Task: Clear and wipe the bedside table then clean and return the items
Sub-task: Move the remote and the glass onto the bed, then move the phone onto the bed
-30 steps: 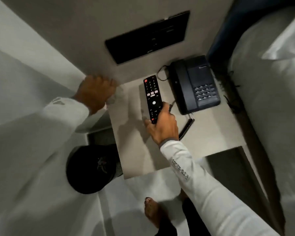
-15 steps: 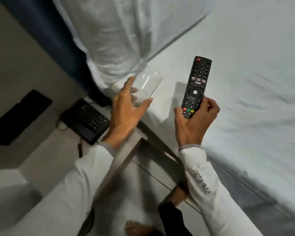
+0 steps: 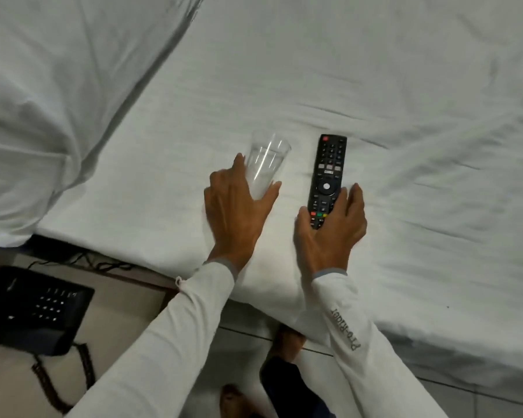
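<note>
A clear drinking glass (image 3: 265,164) lies on its side on the white bed sheet (image 3: 375,86), with my left hand (image 3: 234,206) wrapped around its base. To its right the black remote control (image 3: 326,179) rests flat on the sheet, buttons up, and my right hand (image 3: 329,233) holds its near end between thumb and fingers. The bedside table (image 3: 118,300) shows at the lower left, below the bed's edge, with a black telephone (image 3: 34,309) on it.
A large white pillow (image 3: 58,86) fills the upper left of the bed. The telephone's coiled cord (image 3: 73,378) trails over the table's front. My bare feet (image 3: 284,342) stand on the pale tiled floor between table and bed.
I turned from the bedside table to the bed. Both hands carried the glass and the remote over and lowered them onto the sheet, where they now rest.
</note>
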Motion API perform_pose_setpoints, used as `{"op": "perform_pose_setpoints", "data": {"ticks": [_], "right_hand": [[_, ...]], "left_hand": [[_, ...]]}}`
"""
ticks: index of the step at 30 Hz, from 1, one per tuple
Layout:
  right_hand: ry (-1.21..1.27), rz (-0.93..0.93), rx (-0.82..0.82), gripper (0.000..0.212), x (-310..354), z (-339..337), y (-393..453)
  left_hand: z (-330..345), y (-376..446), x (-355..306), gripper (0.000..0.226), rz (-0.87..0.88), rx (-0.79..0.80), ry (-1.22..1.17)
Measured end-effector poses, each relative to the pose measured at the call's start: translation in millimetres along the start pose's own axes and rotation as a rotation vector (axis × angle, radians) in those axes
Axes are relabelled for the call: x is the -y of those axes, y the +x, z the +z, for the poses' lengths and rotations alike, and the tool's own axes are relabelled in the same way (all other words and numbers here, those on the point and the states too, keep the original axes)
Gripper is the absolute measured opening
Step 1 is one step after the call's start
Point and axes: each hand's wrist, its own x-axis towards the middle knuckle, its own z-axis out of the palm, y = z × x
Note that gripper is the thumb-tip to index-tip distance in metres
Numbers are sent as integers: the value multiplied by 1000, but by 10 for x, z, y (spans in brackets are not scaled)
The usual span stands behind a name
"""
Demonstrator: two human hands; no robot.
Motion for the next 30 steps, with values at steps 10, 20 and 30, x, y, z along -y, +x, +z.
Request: {"op": "perform_pose_setpoints", "data": {"ticks": [10,20,30], "right_hand": [[133,-635,-18,71,1464,196,-772],[124,-739,906,55,2137,2155,-2592],[14,-357,960,46,1803,3104,-3264]], "left_hand": [[-1292,-594,1410,70,-45,-325,137],[-2029,-1750,3937,78,-819,-396,-236],[-1509,-1438,4453,50,-1146,-462,-693]]}}
